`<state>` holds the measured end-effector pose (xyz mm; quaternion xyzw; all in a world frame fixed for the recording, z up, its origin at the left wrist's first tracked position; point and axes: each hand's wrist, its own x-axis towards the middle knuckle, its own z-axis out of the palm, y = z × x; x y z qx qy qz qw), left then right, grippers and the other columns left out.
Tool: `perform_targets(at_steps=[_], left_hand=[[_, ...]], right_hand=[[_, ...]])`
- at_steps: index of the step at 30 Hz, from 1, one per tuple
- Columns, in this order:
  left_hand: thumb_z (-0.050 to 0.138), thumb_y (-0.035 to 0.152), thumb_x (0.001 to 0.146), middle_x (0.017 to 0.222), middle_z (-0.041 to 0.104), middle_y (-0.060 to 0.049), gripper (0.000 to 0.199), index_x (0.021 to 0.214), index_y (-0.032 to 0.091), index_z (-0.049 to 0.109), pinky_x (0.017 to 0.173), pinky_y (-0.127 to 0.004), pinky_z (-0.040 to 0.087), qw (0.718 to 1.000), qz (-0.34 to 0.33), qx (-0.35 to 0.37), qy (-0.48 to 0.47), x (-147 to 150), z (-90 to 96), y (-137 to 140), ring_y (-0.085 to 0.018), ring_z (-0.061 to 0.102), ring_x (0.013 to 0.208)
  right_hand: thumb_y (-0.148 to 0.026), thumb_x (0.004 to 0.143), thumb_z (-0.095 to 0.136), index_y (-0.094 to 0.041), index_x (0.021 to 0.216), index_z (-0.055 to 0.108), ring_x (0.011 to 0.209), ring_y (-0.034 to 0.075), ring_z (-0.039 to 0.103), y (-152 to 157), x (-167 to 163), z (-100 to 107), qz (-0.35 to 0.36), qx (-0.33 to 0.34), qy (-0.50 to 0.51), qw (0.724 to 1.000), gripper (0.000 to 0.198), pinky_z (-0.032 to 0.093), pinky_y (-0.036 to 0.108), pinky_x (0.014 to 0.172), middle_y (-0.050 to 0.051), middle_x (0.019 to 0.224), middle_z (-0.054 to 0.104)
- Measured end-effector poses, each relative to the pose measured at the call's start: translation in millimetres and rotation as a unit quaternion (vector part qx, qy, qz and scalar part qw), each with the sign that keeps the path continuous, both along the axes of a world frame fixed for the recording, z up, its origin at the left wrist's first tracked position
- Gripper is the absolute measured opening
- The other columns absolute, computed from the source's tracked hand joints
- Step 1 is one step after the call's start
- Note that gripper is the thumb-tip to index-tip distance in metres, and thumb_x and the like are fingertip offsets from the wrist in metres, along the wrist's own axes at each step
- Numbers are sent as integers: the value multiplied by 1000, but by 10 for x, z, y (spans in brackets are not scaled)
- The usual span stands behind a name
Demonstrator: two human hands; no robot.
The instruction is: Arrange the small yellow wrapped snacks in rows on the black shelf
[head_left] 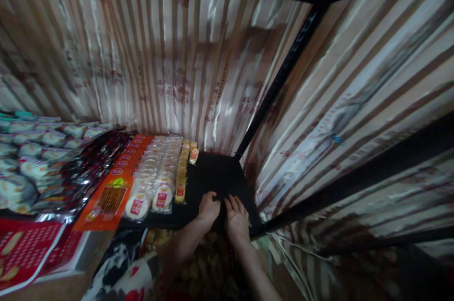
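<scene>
My left hand (209, 207) is over the black shelf (209, 173), near its front edge, with the fingers curled in. Whatever it may hold is hidden. Beside it on the right, my right hand (237, 217) lies with fingers stretched out, close to the shelf's right corner. Left of my hands runs a row of small yellow snack packets (181, 173), with a separate small packet (193, 156) at the back. Clear-wrapped round white crackers (162, 197) stand in two rows next to them. A brown, dimly lit mass (209, 263) is below my forearms, too dark to name.
Further left are an orange snack pack (111, 192), dark shiny packets (95, 164) and white snack bags (35, 164). A red package (28, 249) is at the lower left. Black metal posts (280, 79) frame the shelf, with striped sheeting (170, 55) behind it.
</scene>
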<state>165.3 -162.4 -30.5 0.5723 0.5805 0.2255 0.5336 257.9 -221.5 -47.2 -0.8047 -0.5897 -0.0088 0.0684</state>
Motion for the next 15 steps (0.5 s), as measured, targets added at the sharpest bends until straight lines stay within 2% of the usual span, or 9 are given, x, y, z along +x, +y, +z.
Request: perform_targets(at_steps=[3, 5, 8, 11, 13, 15], left_hand=[[46, 7, 74, 117, 60, -7, 37, 107, 15, 59, 99, -24, 35, 999, -28, 30, 22, -95, 7, -95, -16, 51, 112], [42, 4, 74, 121, 57, -8, 43, 113, 14, 57, 101, -23, 33, 995, -59, 67, 47, -148, 1, -152, -15, 50, 115], [40, 1, 73, 132, 48, -9, 53, 124, 11, 49, 105, -22, 28, 985, -105, 112, 76, -212, -24, -213, -14, 43, 123], [42, 0, 72, 137, 43, -9, 58, 128, 13, 46, 107, -23, 26, 980, -130, 119, 92, -267, -38, -251, -15, 38, 127], [42, 0, 72, 138, 42, -9, 59, 129, 14, 45, 107, -23, 26, 979, -133, 123, 94, -301, -32, -277, -15, 37, 128], [41, -1, 72, 137, 43, -9, 59, 129, 14, 45, 108, -23, 27, 979, -131, 130, 85, -330, -16, -306, -14, 37, 128]], right_hand=[[-4, 78, 33, -13, 122, 55, 123, 22, 42, -10, -133, -22, 49, 29, 48, 997, 50, 36, 34, 97, 12, 131, 50], [-5, 78, 31, -11, 121, 54, 121, 20, 43, -29, -181, -46, 61, 55, 66, 994, 49, 36, 31, 98, 13, 130, 50], [-10, 78, 36, -11, 120, 55, 122, 22, 41, -93, -196, -104, 51, 79, 73, 993, 46, 35, 35, 100, 12, 129, 51], [-14, 75, 45, -16, 122, 54, 124, 28, 39, -181, -171, -186, 9, 84, 79, 993, 48, 36, 44, 97, 11, 130, 50], [-14, 73, 47, -16, 121, 54, 120, 28, 43, -228, -146, -226, -3, 95, 104, 990, 49, 39, 43, 96, 13, 128, 51], [-14, 73, 46, -15, 119, 55, 116, 24, 48, -251, -120, -222, 21, 117, 149, 982, 47, 41, 38, 95, 14, 125, 52]])
